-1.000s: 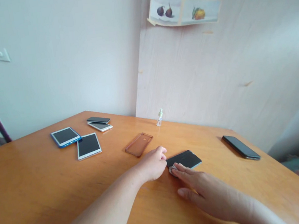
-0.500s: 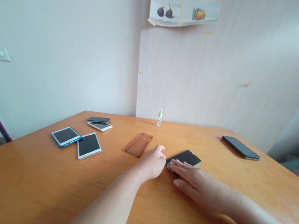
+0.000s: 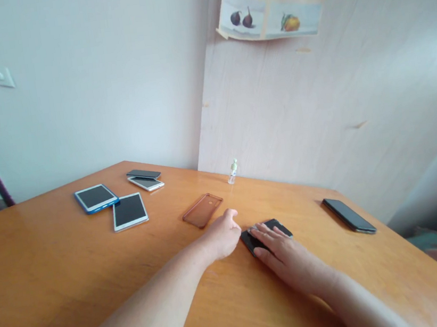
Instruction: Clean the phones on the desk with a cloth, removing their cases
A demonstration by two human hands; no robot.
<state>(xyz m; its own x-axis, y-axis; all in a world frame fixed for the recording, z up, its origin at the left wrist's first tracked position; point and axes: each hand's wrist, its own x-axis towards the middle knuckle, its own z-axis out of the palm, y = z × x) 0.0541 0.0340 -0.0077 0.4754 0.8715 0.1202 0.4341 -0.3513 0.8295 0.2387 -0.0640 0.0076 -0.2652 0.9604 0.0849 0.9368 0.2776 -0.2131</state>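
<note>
A black phone [image 3: 272,225] lies flat on the wooden table in front of me. My right hand [image 3: 280,249] is laid over it, fingertips pressing a small whitish wipe [image 3: 252,229] onto its surface. Most of the wipe is hidden under the fingers. At the phone's left edge is my left hand [image 3: 225,235], its fingers curled in against that edge and its thumb raised; the fingertips are mostly out of sight. Just beyond the left hand lies a clear reddish-brown phone case [image 3: 204,210].
A small spray bottle [image 3: 233,172] stands near the wall. At the left lie a blue-edged tablet [image 3: 96,198], a white tablet [image 3: 129,211], a white phone [image 3: 146,183] and a dark phone [image 3: 143,174]. Another black phone [image 3: 349,215] is by the right edge of the table [image 3: 98,286].
My right hand has slid the wipe a little up and to the right across the phone. The left hand stays by the phone's left edge.
</note>
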